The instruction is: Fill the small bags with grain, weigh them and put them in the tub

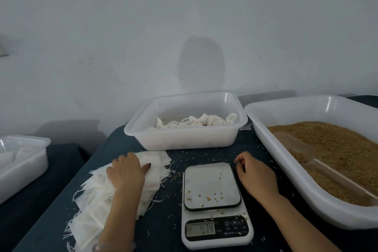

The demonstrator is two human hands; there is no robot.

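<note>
Scale (214,204) is nearest. Stray kernels (208,197) lie on its platform, and the display (200,228) shows digits I can't read cleanly. Risk: the next bag's weight includes that offset unless the scale is tared or brushed off.

Left hand (126,172) lies flat on the pile of empty bags (98,196), fingers spread and pressing, not gripping. The bags are thin and overlapped with loose drawstrings. Risk: a pull lifts two at once, or a string snags and drags the stack.

Right hand (253,174) rests on the cloth just right of the scale, fingers loosely curled, with nothing visible in them. Any bump to the platform shifts the reading.

Loose grain (196,158) is scattered on the cloth, and more will probably spill when bags are filled over it.

Scoop (302,155) lies in the grain tray (266,112) on the right. An overfull scoop into a small bag mouth means spillage and overweight.

Tub (184,139) sits behind the scale with filled bags (196,121) inside. Reaching it means passing over the scale, so a bag that isn't cinched could drop grain on the platform.
</note>
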